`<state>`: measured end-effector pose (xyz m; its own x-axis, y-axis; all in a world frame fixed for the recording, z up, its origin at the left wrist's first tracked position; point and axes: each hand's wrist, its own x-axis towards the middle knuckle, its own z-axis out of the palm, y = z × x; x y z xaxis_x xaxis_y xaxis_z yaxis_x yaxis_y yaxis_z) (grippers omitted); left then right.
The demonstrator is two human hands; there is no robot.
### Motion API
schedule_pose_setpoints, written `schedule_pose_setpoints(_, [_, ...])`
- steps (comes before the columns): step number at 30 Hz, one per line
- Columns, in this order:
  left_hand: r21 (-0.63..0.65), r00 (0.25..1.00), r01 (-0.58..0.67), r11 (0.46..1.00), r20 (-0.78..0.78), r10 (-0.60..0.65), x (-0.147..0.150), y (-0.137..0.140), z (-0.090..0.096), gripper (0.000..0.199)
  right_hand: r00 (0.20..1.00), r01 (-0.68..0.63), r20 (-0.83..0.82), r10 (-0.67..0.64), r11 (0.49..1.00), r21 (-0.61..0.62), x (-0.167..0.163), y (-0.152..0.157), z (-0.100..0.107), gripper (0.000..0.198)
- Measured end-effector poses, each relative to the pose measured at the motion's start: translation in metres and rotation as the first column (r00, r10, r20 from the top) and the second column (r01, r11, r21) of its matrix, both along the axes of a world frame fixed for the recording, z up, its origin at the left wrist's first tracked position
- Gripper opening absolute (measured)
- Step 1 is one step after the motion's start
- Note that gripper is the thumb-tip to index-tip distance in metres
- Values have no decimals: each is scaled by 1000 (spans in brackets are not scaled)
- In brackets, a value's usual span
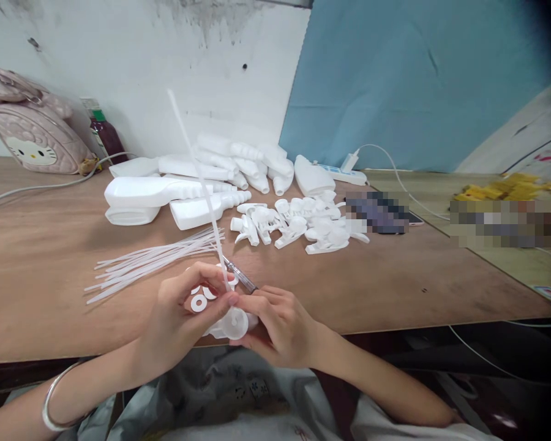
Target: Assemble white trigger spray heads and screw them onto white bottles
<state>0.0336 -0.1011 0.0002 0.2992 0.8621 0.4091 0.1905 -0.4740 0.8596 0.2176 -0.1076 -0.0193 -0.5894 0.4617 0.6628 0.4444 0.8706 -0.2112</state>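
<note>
Close to the table's front edge, my left hand (pixel 177 312) pinches the lower end of a thin white plastic tube (pixel 197 159), which stands up at a slant. Against it, my right hand (pixel 284 327) grips a white spray trigger head (pixel 234 323), its round collar turned toward me. The tube's bottom end meets the spray head between my fingertips; whether it is inserted I cannot tell. Several flat white ring washers (pixel 199 303) lie behind my left fingers, partly hidden. A pen-like clear tool (pixel 240 274) rests just beyond my hands.
A bundle of white tubes (pixel 151 260) lies on the wooden table (pixel 37 263) at left. Beyond are white bottles (pixel 138 191) and a pile of spray trigger heads (pixel 294 223). A power strip (pixel 344 174), phone (pixel 416 217), pink bag (pixel 32 131) and dark bottle (pixel 108 135) stand farther off.
</note>
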Motion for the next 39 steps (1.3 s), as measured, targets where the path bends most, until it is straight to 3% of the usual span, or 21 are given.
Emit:
schedule_pose_setpoints(5, [13, 999, -32, 999, -44, 33, 0, -1, 5, 12, 999, 52, 4, -52, 998, -30, 0, 1, -2, 33])
schedule_pose_setpoints(9, [84, 993, 10, 996, -122, 1, 2, 5, 22, 6, 998, 44, -43, -55, 976, -211, -1, 1, 1, 29])
schedule_pose_setpoints(13, [35, 957, 127, 991, -267, -113, 3, 14, 47, 10, 996, 61, -31, -78, 933, -356, -1, 3, 15, 26])
schedule_pose_setpoints(18, [86, 961, 140, 986, -251, -115, 3, 39, 67, 14, 996, 82, 9, -87, 895, -439, -5, 29, 38, 22])
schedule_pose_setpoints(22, [122, 980, 107, 987, -181, -84, -2, 77, 61, 18, 987, 118, -28, -157, 837, -534, -14, 69, 40, 24])
schedule_pose_setpoints(26, [94, 987, 94, 991, -139, -80, -7, 100, 45, 21, 972, 60, -149, -183, 801, -596, -19, 93, 24, 24])
schedule_pose_setpoints(29, [111, 988, 75, 991, -139, -59, -8, 97, 40, 22, 958, -2, -226, -177, 783, -622, -20, 92, 15, 24])
schedule_pose_setpoints(33, [191, 982, 36, 981, -188, 0, -6, 86, 43, 19, 954, -17, -254, -161, 814, -581, -19, 80, 16, 25])
schedule_pose_setpoints(39, [239, 921, 131, 962, -388, -29, -14, 86, 49, 19, 978, -67, -197, -65, 799, -597, -28, 76, 14, 21])
